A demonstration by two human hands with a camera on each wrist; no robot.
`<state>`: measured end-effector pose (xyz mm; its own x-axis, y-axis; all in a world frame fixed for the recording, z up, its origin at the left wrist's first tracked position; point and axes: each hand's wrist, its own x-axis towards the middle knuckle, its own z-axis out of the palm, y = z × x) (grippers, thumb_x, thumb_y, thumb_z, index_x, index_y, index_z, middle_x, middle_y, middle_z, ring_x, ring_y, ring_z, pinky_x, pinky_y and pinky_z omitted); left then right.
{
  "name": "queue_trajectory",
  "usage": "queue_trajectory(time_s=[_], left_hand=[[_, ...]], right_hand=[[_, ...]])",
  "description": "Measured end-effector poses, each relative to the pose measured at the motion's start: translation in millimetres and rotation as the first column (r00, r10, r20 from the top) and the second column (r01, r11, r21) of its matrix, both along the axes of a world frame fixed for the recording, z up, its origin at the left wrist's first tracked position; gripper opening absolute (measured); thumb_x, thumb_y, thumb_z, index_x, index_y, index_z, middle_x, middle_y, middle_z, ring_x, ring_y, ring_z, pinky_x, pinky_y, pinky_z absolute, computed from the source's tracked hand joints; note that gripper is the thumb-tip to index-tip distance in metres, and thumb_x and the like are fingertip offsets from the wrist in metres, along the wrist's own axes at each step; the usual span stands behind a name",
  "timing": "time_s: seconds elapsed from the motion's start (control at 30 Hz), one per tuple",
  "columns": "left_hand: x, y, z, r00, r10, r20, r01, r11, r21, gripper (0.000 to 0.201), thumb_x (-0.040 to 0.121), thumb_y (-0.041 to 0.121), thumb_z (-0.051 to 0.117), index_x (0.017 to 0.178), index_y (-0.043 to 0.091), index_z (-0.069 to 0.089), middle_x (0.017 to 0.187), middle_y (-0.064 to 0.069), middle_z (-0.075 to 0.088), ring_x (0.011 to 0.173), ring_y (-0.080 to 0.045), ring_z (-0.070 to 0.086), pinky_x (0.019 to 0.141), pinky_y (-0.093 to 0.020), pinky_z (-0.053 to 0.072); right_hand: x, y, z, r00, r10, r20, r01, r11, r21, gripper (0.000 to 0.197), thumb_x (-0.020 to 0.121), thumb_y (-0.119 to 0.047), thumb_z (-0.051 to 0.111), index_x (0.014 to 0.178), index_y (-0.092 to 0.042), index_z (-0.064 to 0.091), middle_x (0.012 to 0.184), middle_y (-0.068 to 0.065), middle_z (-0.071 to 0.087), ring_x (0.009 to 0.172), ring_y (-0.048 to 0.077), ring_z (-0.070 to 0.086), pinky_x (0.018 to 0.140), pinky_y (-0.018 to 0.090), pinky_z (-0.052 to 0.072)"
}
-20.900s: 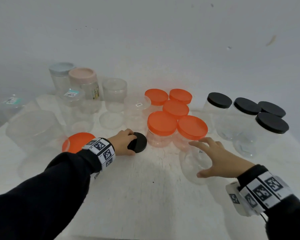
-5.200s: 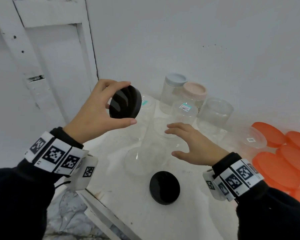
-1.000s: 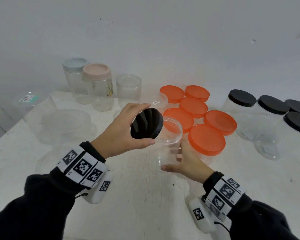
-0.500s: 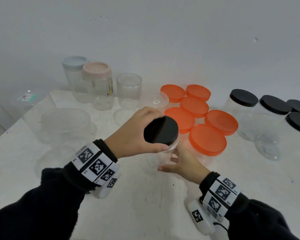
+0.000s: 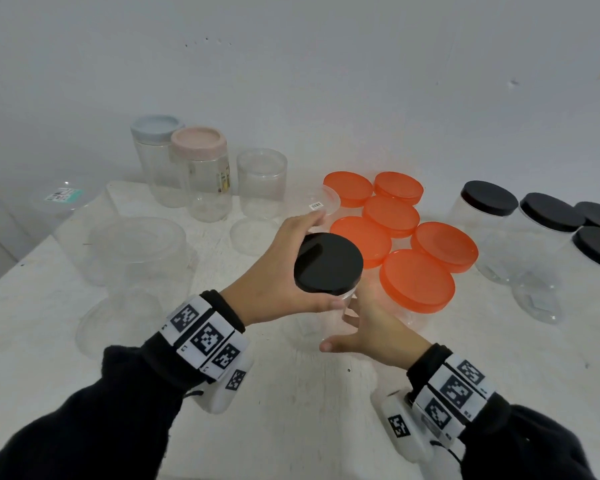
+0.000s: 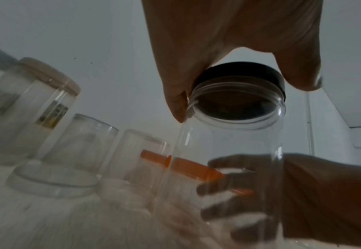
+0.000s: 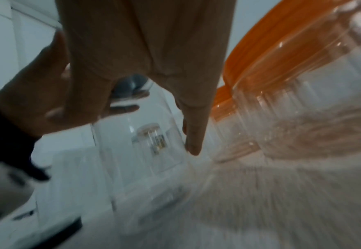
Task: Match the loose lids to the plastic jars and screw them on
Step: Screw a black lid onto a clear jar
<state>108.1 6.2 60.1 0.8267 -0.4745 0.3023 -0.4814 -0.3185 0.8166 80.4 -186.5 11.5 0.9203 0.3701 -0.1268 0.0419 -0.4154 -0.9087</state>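
Black lid (image 5: 328, 262): it now lies flat over the mouth of the clear jar (image 6: 235, 151); a second ago I had it tilted on edge beside the open rim, half a second ago it was just coming level. From my left wrist view the jar's thread ridges show below the lid's skirt, so I judge it is only resting on top, not yet wound down.

Clear jar: stands upright on the tabletop (image 5: 291, 393), near the middle, just left of the nearest orange-lidded jar (image 5: 417, 281). It has stayed put while the lid came over.

Left hand (image 5: 278, 285): my fingers and thumb curl round the lid's rim, pinching it from the left side.

Right hand (image 5: 371, 332): my fingers wrap the far side of the jar's lower body with the thumb on the near side, holding it steady. The right wrist view is blurred, so I read the grip from the other two.

Meaning for the task: the match looks right, since the lid spans the mouth as the four black-lidded jars (image 5: 548, 216) at the right do. What is left for this pair is the turning.

Next move, as I judge it: keep the lid level, twist with the left hand against the right's hold.

Risk: a tilted start could cross the thread, and the light empty jar could spin in my grip.
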Motion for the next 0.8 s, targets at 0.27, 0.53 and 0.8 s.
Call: queue_trajectory(time_s=[0.27, 0.53, 0.8], left_hand=[[-6.9, 5.4, -26.4, 0.961, 0.012, -0.276, -0.054, 0.988, -0.143, 0.129, 0.049, 0.039, 0.088, 0.143, 0.037, 0.000, 0.141, 0.014, 0.029, 0.131, 0.000, 0.034, 0.110, -0.025, 0.031], [-8.1, -2.2, -36.2, 0.948, 0.028, -0.317, -0.086, 0.982, -0.168, 0.118, 0.052, 0.037, 0.085, 0.143, 0.029, 0.010, 0.133, 0.020, 0.037, 0.125, 0.002, 0.039, 0.106, -0.029, 0.036], [-7.0, -3.2, -35.0, 0.949, 0.064, -0.309, -0.109, 0.985, -0.131, 0.075, 0.061, 0.026, 0.085, 0.116, 0.045, 0.037, 0.121, 0.020, 0.052, 0.110, 0.013, 0.048, 0.084, -0.002, 0.038]], right_hand=[[9.4, -26.7, 73.1, 0.990, -0.013, 0.140, 0.022, 0.998, -0.065, 0.131, 0.040, -0.062, 0.082, 0.144, -0.035, 0.007, 0.141, -0.017, 0.027, 0.124, -0.008, 0.038, 0.097, 0.019, 0.040], [17.7, 17.5, 139.0, 0.917, 0.371, 0.147, -0.199, 0.744, -0.638, 0.096, 0.072, -0.046, 0.074, 0.146, -0.031, 0.016, 0.147, -0.014, 0.026, 0.131, 0.007, 0.033, 0.095, 0.015, 0.038], [30.2, 52.5, 147.2, 0.842, 0.539, -0.004, -0.221, 0.338, -0.915, 0.085, 0.077, -0.044, 0.071, 0.144, -0.039, 0.019, 0.125, -0.001, 0.035, 0.108, 0.022, 0.049, 0.087, 0.036, 0.050]])
